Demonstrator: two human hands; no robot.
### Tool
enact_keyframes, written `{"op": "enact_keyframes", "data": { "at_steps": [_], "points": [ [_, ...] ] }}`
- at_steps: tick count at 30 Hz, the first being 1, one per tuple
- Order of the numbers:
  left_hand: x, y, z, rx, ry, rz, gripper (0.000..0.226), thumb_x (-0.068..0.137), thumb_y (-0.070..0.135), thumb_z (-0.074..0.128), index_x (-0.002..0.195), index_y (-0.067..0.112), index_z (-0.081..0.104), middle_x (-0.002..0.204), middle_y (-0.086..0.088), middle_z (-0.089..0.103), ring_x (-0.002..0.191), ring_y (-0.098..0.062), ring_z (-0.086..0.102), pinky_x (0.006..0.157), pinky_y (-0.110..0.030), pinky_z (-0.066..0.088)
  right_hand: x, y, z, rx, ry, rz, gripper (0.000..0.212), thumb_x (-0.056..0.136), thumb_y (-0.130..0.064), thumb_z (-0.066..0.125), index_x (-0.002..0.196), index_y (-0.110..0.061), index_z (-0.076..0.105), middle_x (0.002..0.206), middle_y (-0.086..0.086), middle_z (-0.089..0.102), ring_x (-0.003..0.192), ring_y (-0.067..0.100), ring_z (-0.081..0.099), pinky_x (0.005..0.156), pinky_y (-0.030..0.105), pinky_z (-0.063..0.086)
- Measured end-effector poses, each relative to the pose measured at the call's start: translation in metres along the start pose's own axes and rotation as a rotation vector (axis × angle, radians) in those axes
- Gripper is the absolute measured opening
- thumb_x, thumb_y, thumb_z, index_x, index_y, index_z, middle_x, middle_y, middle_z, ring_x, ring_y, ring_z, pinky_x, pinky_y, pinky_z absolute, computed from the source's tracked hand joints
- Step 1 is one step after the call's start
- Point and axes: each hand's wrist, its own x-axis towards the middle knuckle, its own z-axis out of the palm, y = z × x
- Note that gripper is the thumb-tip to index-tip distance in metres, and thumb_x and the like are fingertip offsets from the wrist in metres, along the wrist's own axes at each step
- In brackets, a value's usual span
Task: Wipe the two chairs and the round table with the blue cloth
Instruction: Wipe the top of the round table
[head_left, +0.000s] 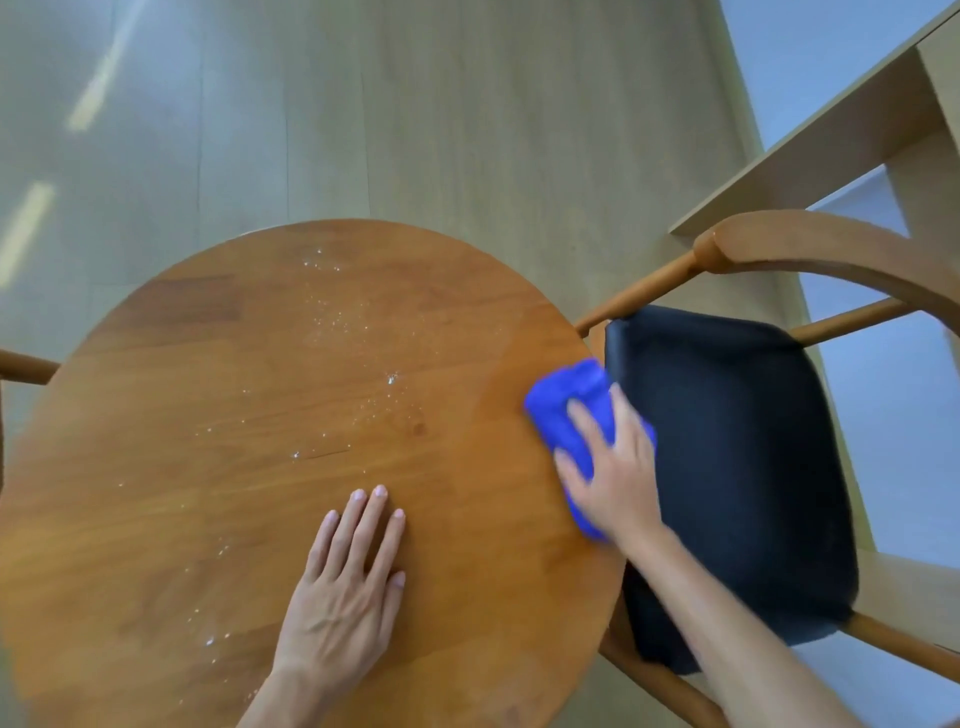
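Beside the round table, a black-seated chair, droplets across the top.

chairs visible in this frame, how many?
2. One chair with a black seat sits right of the round table, next to the blue cloth. Only a wooden rail of the second chair shows at the left edge; the rest is hidden.

The cloth lies at the surface's right edge under the right hand; the left hand rests flat nearer the front. A chair stands just right.
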Motion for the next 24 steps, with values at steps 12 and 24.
{"op": "enact_keyframes", "data": {
  "at_steps": [12, 24],
  "points": [
    [0.002, -0.007, -0.007, 0.012, -0.050, 0.006, 0.056, 0.102, 0.039, 0.014, 0.144, 0.008, 0.036, 0.156, -0.016, 0.024, 0.145, -0.030, 0.021, 0.114, -0.047, 0.019, -0.124, -0.043, 0.006, -0.032, -0.106, -0.394, 0.066, 0.079, -0.040, 0.067, 0.141, -0.029, 0.046, 0.148, 0.020, 0.037, 0.136, 0.039, 0.039, 0.099, 0.061, 0.040],
    [0.003, -0.009, -0.010, 0.019, -0.043, 0.014, 0.056, 0.096, 0.039, 0.033, 0.143, 0.012, 0.043, 0.156, -0.013, 0.027, 0.145, -0.028, 0.023, 0.115, -0.044, 0.019, -0.015, -0.123, 0.039, -0.078, 0.006, 0.014, 0.060, 0.090, -0.046, 0.050, 0.145, -0.023, 0.043, 0.148, 0.025, 0.034, 0.136, 0.041, 0.037, 0.109, 0.058, 0.031]
  ]
}}
